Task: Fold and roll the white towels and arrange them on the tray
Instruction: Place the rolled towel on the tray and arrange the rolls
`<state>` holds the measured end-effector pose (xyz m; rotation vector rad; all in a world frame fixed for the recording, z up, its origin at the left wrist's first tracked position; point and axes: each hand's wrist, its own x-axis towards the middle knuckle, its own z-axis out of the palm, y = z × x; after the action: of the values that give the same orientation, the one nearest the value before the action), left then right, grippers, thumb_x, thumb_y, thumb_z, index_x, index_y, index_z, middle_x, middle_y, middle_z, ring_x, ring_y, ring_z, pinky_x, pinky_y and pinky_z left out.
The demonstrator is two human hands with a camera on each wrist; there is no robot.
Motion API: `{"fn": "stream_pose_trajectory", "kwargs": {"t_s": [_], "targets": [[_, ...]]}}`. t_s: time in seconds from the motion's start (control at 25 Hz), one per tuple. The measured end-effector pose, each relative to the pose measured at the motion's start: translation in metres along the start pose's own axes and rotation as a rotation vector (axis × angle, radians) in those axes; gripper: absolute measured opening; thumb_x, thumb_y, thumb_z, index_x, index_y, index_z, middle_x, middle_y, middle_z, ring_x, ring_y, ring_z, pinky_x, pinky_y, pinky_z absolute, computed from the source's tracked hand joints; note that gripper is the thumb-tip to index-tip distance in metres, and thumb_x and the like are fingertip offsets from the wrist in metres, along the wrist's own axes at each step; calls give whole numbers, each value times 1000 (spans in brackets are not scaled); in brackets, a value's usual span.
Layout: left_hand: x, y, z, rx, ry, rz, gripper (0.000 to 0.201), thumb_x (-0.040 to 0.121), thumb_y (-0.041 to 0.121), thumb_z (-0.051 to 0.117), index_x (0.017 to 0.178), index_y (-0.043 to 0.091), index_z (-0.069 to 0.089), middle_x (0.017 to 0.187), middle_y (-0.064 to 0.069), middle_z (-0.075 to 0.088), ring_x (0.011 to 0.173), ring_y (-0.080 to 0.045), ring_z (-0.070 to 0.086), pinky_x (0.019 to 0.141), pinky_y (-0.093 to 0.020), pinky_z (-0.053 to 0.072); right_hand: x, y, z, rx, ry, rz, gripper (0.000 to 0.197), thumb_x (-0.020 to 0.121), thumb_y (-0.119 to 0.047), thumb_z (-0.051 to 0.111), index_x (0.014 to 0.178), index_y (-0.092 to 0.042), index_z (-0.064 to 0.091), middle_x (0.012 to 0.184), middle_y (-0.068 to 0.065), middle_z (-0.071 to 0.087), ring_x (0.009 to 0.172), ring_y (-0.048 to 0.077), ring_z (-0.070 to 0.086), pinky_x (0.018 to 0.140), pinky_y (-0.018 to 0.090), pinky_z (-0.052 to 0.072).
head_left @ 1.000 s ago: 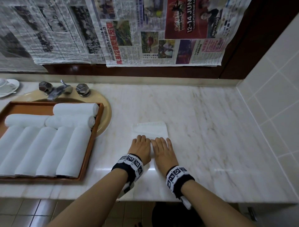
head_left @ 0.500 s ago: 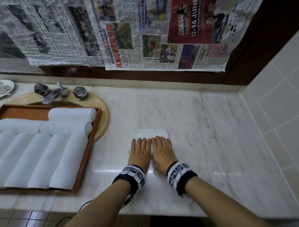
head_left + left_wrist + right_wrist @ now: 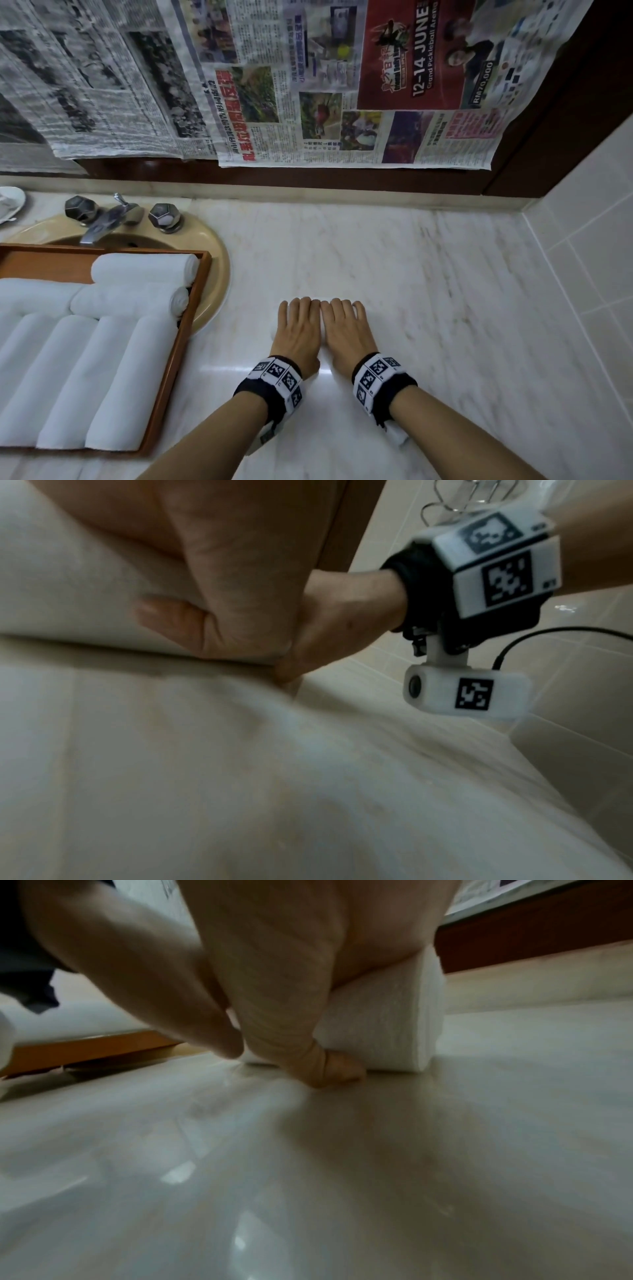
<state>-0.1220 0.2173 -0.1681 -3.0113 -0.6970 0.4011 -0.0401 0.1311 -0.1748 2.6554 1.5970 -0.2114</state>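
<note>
A white towel lies rolled into a tight cylinder on the marble counter, almost hidden under both hands in the head view. My left hand and right hand sit side by side on it. Their fingers drape over the top, and each thumb is tucked against the near side at the counter. In the left wrist view the roll fills the upper left. The wooden tray at the left holds several rolled white towels.
The tray rests over a beige sink with a chrome faucet. Newspaper hangs on the back wall and a tiled wall bounds the counter's right side. A white saucer sits at the far left.
Both hands have rolled the towel away from me. The flat strip seen beyond the fingers earlier is now wound into the roll.
</note>
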Motion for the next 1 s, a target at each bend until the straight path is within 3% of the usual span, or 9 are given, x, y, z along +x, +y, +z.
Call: {"fn": "stream_pose_trajectory", "kwargs": {"t_s": [0.12, 0.24, 0.44, 0.6, 0.72, 0.84, 1.0], "targets": [[19, -4, -7, 8, -55, 21, 86, 68, 35, 67, 139, 10, 27, 132, -7, 34, 121, -29, 33, 110, -46, 23, 19, 9, -14, -10, -128, -16, 75, 66, -24, 75, 130, -11, 37, 128, 7, 40, 119, 26, 38, 106, 42, 25], [38, -9, -14, -5, -119, -13, 90, 67, 43, 72, 138, 12, 27, 133, -6, 35, 123, -28, 33, 108, -49, 26, 35, 13, -19, -27, -214, 9, 84, 66, -33, 79, 132, -12, 33, 134, 8, 33, 128, 27, 30, 110, 47, 21], [54, -11, -19, -48, -184, -34, 90, 66, 47, 76, 137, 14, 30, 133, -3, 43, 125, -24, 39, 105, -52, 28, 58, 25, -31, 46, -418, 61, 82, 69, -42, 79, 132, -12, 37, 129, 7, 45, 123, 27, 42, 106, 42, 32], [44, -21, -24, -99, -171, 5, 87, 68, 47, 74, 138, 21, 30, 128, 1, 50, 124, -22, 41, 105, -56, 22, 56, 18, -46, 111, -469, 83, 71, 64, -44, 78, 122, -18, 45, 110, -1, 59, 110, 23, 55, 104, 48, 32], [23, -48, -40, -72, -98, -3, 74, 71, 42, 72, 134, 24, 40, 128, 1, 46, 126, -22, 38, 107, -59, 18, 54, -12, -64, 70, -409, 53, 57, 66, -41, 78, 111, -19, 52, 109, 0, 55, 107, 23, 54, 96, 46, 37], [-2, -90, -66, -50, -67, -3, 69, 72, 45, 72, 129, 19, 42, 132, 0, 41, 131, -21, 32, 108, -67, 10, 59, -61, -89, 178, -308, 87, 58, 64, -43, 79, 110, -18, 53, 109, 0, 52, 103, 24, 58, 87, 39, 47], [-47, -196, -92, -50, 17, -55, 66, 71, 47, 69, 126, 23, 42, 131, 1, 49, 130, -22, 38, 109, -66, 9, 79, -165, -123, 275, -79, 62, 62, 64, -47, 76, 115, -21, 52, 114, 0, 50, 105, 26, 57, 83, 37, 47]]}}
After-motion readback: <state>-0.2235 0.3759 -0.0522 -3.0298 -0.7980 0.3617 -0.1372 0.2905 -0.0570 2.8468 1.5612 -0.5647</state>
